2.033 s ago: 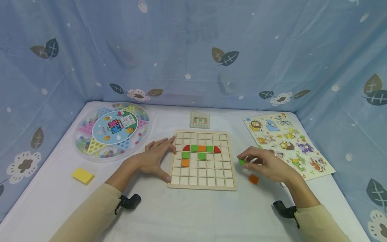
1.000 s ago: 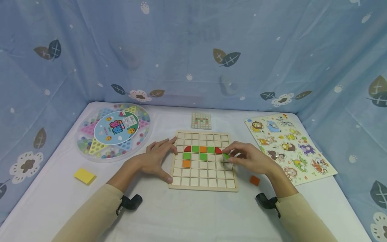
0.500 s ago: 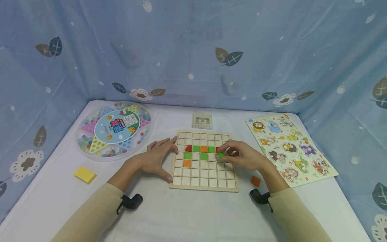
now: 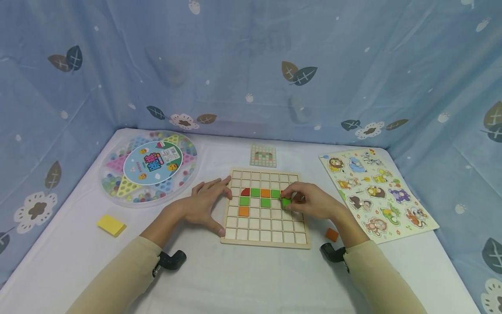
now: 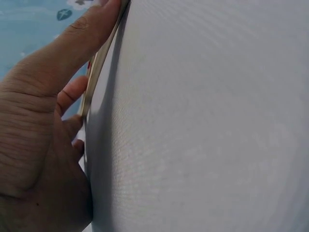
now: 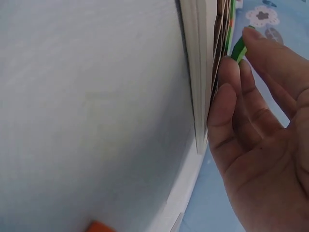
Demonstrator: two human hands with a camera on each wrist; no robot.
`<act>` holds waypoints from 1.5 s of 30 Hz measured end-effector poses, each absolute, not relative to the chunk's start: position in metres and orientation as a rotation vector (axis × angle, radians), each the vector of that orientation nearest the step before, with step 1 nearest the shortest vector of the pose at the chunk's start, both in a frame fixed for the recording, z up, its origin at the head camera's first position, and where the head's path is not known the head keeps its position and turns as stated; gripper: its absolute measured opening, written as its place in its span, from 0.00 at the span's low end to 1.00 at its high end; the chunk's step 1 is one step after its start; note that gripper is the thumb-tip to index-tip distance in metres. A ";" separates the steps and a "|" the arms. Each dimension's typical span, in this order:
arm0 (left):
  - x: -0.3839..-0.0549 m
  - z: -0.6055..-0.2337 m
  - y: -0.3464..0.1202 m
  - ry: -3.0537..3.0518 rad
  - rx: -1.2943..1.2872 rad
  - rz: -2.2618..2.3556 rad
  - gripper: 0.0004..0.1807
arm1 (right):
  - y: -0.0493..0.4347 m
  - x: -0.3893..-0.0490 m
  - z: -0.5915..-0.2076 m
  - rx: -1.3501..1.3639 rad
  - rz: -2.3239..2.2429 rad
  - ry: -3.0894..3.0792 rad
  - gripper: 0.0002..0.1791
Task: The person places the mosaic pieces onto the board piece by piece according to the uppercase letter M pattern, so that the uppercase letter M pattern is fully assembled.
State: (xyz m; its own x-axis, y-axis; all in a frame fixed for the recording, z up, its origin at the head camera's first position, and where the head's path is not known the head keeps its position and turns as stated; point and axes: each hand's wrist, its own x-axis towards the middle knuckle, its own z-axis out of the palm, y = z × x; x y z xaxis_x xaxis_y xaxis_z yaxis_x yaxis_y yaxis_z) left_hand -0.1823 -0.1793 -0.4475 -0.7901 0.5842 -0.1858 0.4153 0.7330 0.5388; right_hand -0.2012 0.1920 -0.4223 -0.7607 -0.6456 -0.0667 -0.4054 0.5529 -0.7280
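A wooden grid board (image 4: 265, 244) lies mid-table, with green, orange and red tiles set in some of its cells. My left hand (image 4: 201, 209) is spread along the board's left side, thumb at the near corner and fingertips at the edge farther up. Over the right part of the grid, my right hand (image 4: 313, 200) pinches a green tile (image 4: 286, 203) between thumb and fingers. In the right wrist view that green tile (image 6: 237, 50) is tilted, one edge close to the board. The right-hand red tile is mostly hidden behind my fingers.
A small pattern card (image 4: 263, 156) lies behind the board. One loose orange tile (image 4: 332, 234) is to its right. An animal puzzle board (image 4: 378, 194) is at the right, a round marble game box (image 4: 150, 170) at back left, and yellow pieces (image 4: 111, 225) at left.
My right hand has carried the green tile leftward from beside the board to a cell below the right-hand red tile, lowering and tilting it there. My left hand has stayed at the board's edge.
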 end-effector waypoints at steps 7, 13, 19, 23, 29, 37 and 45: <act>-0.182 -0.446 -0.179 2.593 0.773 0.688 0.51 | 0.188 -0.202 -0.421 -0.877 -0.940 2.528 0.18; -0.181 -0.443 -0.179 2.590 0.781 0.691 0.51 | 0.187 -0.202 -0.422 -0.871 -0.922 2.547 0.19; -0.181 -0.444 -0.178 2.592 0.791 0.704 0.51 | 0.186 -0.201 -0.420 -0.878 -0.931 2.554 0.18; -0.182 -0.446 -0.179 2.594 0.785 0.699 0.51 | 0.187 -0.201 -0.421 -0.884 -0.924 2.549 0.18; -0.182 -0.446 -0.180 2.578 0.785 0.708 0.51 | 0.188 -0.200 -0.421 -0.877 -0.908 2.551 0.16; -0.182 -0.446 -0.180 2.579 0.782 0.699 0.51 | 0.195 -0.195 -0.418 -0.846 -0.892 2.568 0.15; -0.182 -0.444 -0.179 2.578 0.793 0.706 0.51 | 0.207 -0.188 -0.407 -0.836 -0.841 2.597 0.14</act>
State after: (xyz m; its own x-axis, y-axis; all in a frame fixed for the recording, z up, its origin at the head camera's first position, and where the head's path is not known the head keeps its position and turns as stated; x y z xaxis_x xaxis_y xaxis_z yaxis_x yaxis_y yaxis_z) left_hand -0.1819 -0.1793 -0.4435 -0.7814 0.5974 -0.1804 0.4221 0.7190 0.5522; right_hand -0.1882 0.2067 -0.4069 -0.7912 -0.6052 -0.0879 -0.4389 0.6620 -0.6076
